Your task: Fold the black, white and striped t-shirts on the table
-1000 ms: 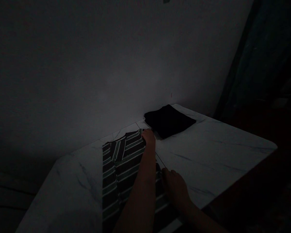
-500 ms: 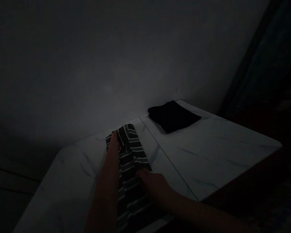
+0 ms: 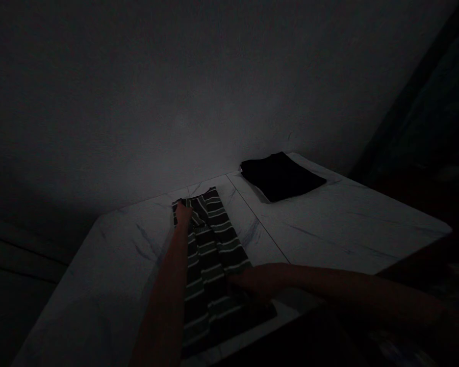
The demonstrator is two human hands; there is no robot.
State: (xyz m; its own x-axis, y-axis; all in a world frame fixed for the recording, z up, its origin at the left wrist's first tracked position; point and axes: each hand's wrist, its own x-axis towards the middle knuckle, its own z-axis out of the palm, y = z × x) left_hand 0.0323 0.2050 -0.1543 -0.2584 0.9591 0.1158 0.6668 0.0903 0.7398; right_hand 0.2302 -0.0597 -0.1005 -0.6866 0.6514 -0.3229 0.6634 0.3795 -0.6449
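A dark striped shirt with green-grey bands and thin pale lines lies lengthwise on the marble-patterned table, partly folded into a long strip. At its far left corner my left hand is closed on the cloth, near a folded flap. Lower down, my right hand rests at the right edge of the shirt, its fingers curled on the fabric. The fingertips of that hand are hard to see in the dim light. My left forearm hides part of the shirt's left edge.
A folded black cloth, with a paler layer under it, lies at the back right of the white table. A seam crosses the tabletop. The grey wall stands behind, and a dark curtain-like shape hangs at the right.
My right hand has moved down along the shirt's right edge toward me. The shirt lies flatter and its near end shows more. The view has shifted slightly.
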